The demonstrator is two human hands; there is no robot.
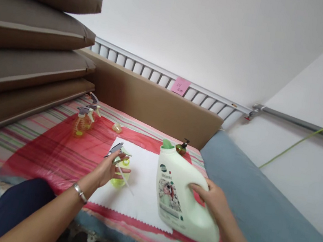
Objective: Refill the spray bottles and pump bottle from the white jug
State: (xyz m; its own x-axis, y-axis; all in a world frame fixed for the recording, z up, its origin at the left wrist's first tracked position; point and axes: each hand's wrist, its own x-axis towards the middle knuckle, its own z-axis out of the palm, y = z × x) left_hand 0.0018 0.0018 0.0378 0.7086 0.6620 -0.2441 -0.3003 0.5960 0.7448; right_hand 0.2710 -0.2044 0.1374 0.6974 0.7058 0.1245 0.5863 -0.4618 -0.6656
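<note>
My left hand point(108, 169), with a metal bracelet at the wrist, holds a grey and pale green trigger spray head point(118, 149); its thin dip tube hangs down to the right. Behind those fingers stands a yellow-green spray bottle point(120, 181) with its neck uncovered, on a white cloth point(142, 200) with zigzag edges. By its handle, my right hand point(213, 200) grips a large pale green detergent jug point(174, 185). The jug leans to the left, and a green piece shows at its mouth.
Amber spray bottles point(80, 126) with trigger heads stand at the left on red plastic sheeting point(41, 150). A small clear cup-like piece point(117, 128) and a dark green pump bottle point(181, 147) are at the back. Brown cushions point(37, 30) are stacked at left.
</note>
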